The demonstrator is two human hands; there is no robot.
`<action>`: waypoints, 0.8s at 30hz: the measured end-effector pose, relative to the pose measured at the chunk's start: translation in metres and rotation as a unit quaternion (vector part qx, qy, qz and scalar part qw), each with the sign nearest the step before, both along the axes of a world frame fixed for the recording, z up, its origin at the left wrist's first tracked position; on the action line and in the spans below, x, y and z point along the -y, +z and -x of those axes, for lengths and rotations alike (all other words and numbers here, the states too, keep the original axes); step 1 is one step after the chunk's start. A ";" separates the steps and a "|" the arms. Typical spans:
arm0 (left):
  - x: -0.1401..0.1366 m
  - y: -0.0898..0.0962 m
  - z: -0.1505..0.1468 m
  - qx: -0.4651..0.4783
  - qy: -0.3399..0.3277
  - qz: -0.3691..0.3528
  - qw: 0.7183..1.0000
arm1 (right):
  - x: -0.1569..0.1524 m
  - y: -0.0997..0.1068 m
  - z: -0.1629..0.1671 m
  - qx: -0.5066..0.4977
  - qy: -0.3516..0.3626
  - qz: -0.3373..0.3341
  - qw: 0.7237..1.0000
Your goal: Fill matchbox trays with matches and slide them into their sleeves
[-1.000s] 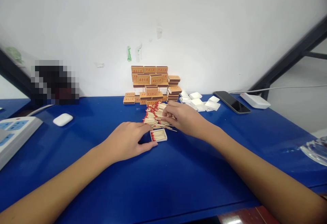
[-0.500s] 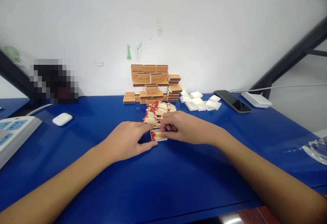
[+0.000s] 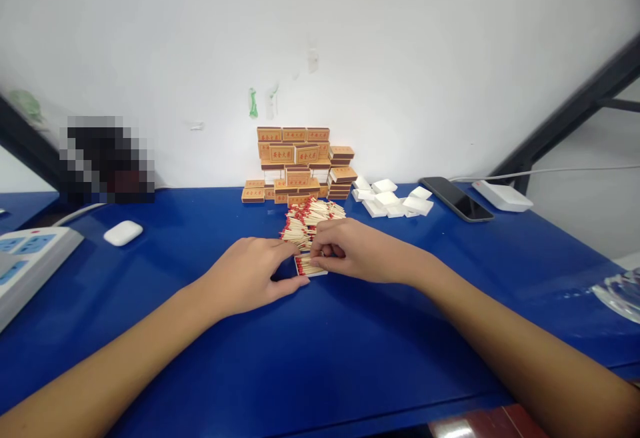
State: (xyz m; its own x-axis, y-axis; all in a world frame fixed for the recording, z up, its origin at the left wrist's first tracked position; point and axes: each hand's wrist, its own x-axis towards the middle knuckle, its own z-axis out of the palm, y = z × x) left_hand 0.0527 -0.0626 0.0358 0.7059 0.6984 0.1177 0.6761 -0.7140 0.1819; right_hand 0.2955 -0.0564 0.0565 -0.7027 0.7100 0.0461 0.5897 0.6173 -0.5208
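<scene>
A small white matchbox tray [image 3: 319, 274] lies on the blue table, with red-tipped matches [image 3: 303, 266] lined up inside it. My left hand [image 3: 253, 275] steadies the tray's left end, index finger along its far side and thumb along the near side. From the right, my right hand [image 3: 345, 248] reaches over the tray, its thumb and fingers pinched on matches there; the fingers cover the tray's right part. Just behind the tray lies a loose heap of matches [image 3: 300, 230], heads mostly to the left.
Stacked matchboxes [image 3: 295, 155] stand against the wall behind the heap. Several empty white trays [image 3: 385, 199] are piled to their right, beside a phone [image 3: 457, 199] and a white flat box [image 3: 503, 195]. At left are a white earbud case [image 3: 123, 233] and a power strip [image 3: 37, 265].
My right hand's fingertips have shifted slightly left over the tray. My left hand and the tray stay in place.
</scene>
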 end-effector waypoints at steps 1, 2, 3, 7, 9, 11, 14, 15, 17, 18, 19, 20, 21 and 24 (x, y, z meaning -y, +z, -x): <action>0.000 -0.001 0.000 0.001 0.000 -0.001 1.000 | 0.000 0.000 0.000 0.001 0.000 -0.007 1.000; 0.000 -0.001 0.000 0.002 0.000 -0.001 1.000 | 0.000 0.000 0.000 0.001 0.001 -0.012 1.000; -0.001 -0.001 0.001 0.003 0.001 -0.002 1.000 | 0.000 0.001 -0.001 -0.001 0.001 -0.016 1.000; 0.000 -0.001 0.000 0.004 0.000 -0.003 1.000 | 0.000 0.004 -0.001 -0.008 -0.004 -0.020 1.000; 0.000 0.000 0.000 0.002 0.001 -0.002 1.000 | 0.001 0.006 -0.001 -0.004 -0.004 -0.008 1.000; 0.000 0.001 -0.001 0.001 0.001 0.000 1.000 | 0.002 0.007 0.000 -0.002 0.002 0.012 1.000; 0.000 0.002 -0.001 0.001 -0.003 0.005 1.000 | 0.004 0.007 0.000 -0.017 0.012 0.035 0.999; 0.000 0.002 -0.001 0.001 -0.003 0.006 1.000 | 0.004 0.007 0.000 -0.022 0.013 0.039 0.999; 0.000 0.002 0.000 0.002 -0.001 0.008 1.000 | 0.004 0.008 0.000 -0.025 0.014 0.041 0.999; 0.000 0.002 0.000 0.001 0.000 0.008 1.000 | 0.004 0.008 0.000 -0.023 0.014 0.038 0.999; 0.000 0.002 0.000 0.000 0.000 0.007 1.000 | 0.004 0.008 0.000 -0.018 0.013 0.031 0.999; 0.000 0.002 0.000 -0.001 0.001 0.007 1.000 | 0.004 0.008 0.000 -0.012 0.012 0.024 1.000; 0.000 0.002 0.000 -0.002 0.001 0.006 1.000 | 0.004 0.009 0.000 -0.007 0.012 0.015 1.000; 0.001 0.002 -0.001 -0.004 0.003 0.006 1.000 | 0.004 0.009 0.001 0.005 0.009 0.005 1.000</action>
State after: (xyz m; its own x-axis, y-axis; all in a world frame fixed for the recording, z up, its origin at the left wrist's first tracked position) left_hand 0.0533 -0.0634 0.0381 0.7020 0.7046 0.1036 0.6826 -0.7072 0.1842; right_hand 0.2948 -0.0600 0.0657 -0.7161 0.6973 0.0331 0.5830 0.6234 -0.5210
